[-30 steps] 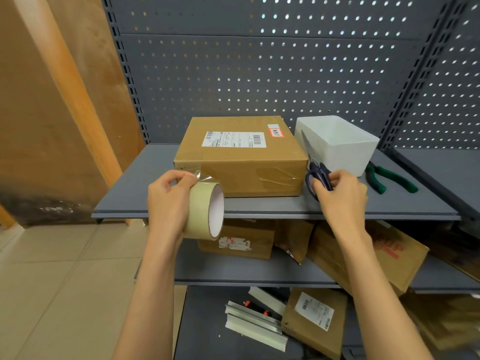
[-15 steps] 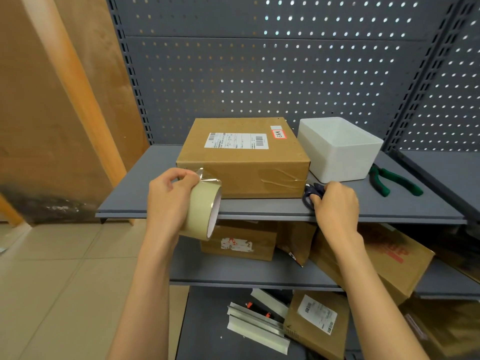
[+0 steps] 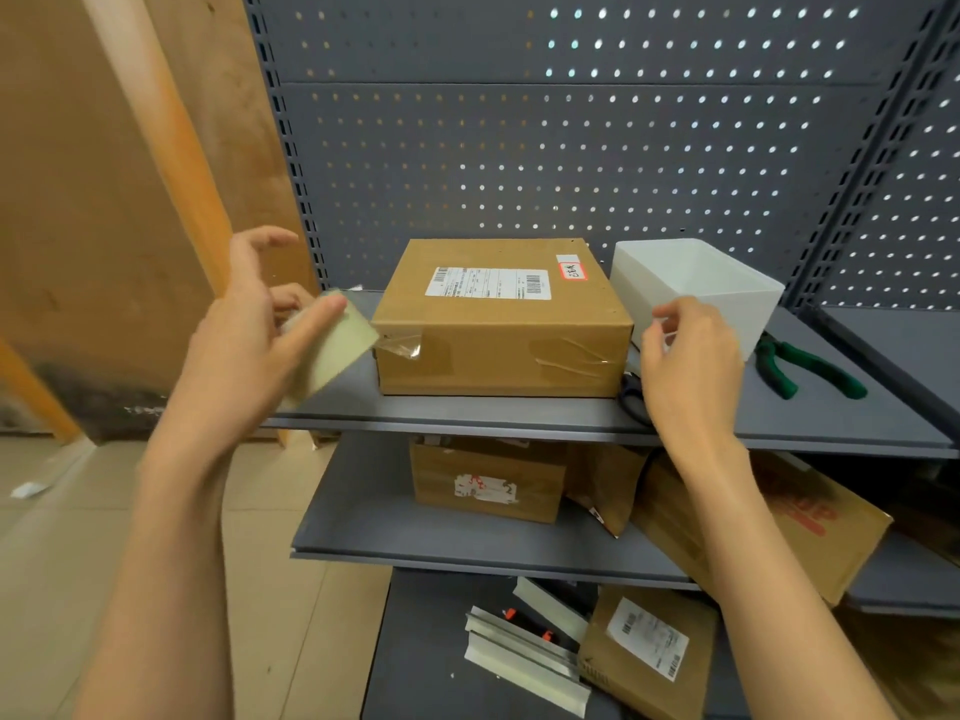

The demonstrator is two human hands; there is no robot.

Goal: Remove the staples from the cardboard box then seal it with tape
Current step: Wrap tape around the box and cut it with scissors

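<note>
The closed cardboard box [image 3: 498, 324] with a shipping label lies on the grey top shelf [image 3: 467, 414]. Clear tape is stuck across its front face, and a loose end clings to its front left corner. My left hand [image 3: 244, 345] holds the blurred tape roll [image 3: 335, 345] just left of that corner, with its upper fingers spread. My right hand [image 3: 685, 363] hovers at the box's front right corner, fingers loosely curled and holding nothing. Dark scissors [image 3: 631, 400] lie on the shelf, partly hidden under that hand.
A white bin [image 3: 696, 288] stands right of the box, with green-handled pliers [image 3: 802, 368] beside it. Lower shelves hold several cardboard boxes [image 3: 488, 485] and metal strips [image 3: 524, 662]. A perforated panel backs the shelf; wooden boards [image 3: 130, 200] lean at the left.
My right hand has set the scissors on the shelf and let go of them. My left hand has swung the tape roll up and to the left of the box.
</note>
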